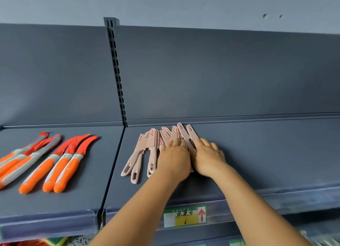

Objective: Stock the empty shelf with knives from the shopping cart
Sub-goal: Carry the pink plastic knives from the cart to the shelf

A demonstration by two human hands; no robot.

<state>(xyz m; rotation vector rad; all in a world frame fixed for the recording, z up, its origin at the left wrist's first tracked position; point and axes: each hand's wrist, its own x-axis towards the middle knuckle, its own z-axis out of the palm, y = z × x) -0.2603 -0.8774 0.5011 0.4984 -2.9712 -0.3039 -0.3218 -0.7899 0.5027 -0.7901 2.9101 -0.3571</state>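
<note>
On the dark shelf, pink sheathed knives are pressed flat by left hand and right hand, fingers extended, nothing gripped; overlapped knives could be scattered by an uneven push.

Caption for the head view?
Both hands press flat on pink sheathed knives fanned on the grey shelf.

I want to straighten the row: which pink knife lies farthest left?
The pink knife at the bunch's left edge, its handle loop nearest the shelf divider; no hand touches it, while the others lie further right.
</note>
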